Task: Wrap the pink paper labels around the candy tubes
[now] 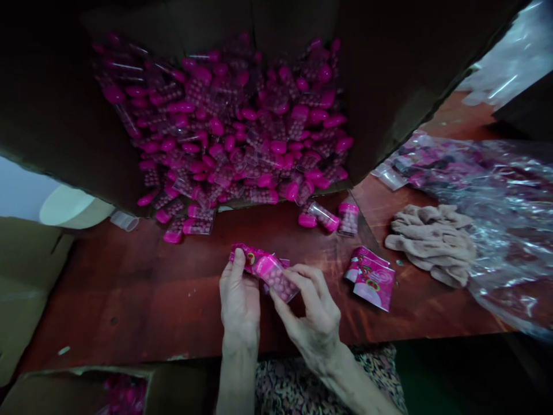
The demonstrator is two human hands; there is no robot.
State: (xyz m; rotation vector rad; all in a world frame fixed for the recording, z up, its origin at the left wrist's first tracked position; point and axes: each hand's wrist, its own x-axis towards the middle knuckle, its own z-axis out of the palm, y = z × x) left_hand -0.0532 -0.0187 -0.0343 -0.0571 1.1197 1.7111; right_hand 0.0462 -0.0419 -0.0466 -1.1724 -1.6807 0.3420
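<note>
Pink printed sachet (248, 256) pinched in left hand (239, 300), clear pink-capped bead tube (279, 278) pinched in right hand (309, 314), both touching between the hands. Ahead: loose tubes (324, 217) heaped against brown cardboard box (56, 98). Right: more sachets (371, 278). Red-brown wooden table (129, 300) extends left; near edge under the wrists.

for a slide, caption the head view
Left hand grips a pink packet, right hand a clear tube, above a wooden table

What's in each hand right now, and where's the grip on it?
The left hand pinches a pink printed sachet by its edge, thumb on top. The right hand grips a clear, pink-capped tube of pink balls near its lower end.
</note>
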